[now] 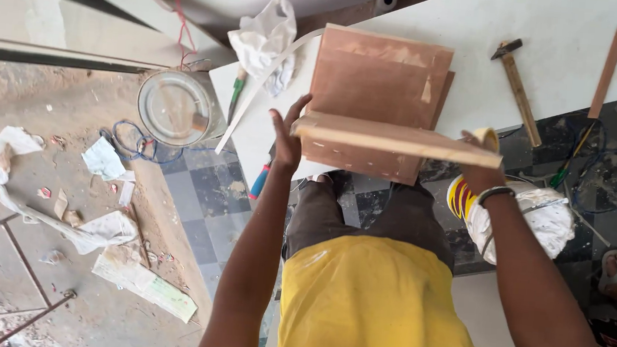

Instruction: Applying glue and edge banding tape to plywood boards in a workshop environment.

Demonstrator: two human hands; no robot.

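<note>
- My left hand (286, 136) is spread flat, fingers straight and thumb out, pressing its palm against the left end of a long pale wooden strip (393, 139); nothing is clasped in it.
- My right hand (482, 166) is curled around the strip's right end, and a roll of pale tape (487, 137) sits at the fingers.
- The strip runs level between both hands, held against the front edge of a flat reddish-brown plywood board (376, 75).
- The board lies on a white tabletop (470, 31), a second board just showing under its right edge.
- On the tabletop to the right lie a wooden-handled hammer (516, 84) and a thin brown wooden batten (607, 72), well apart from my hands.
- To the left sit a crumpled white cloth (264, 39) and a round clear-lidded tin (174, 107).
</note>
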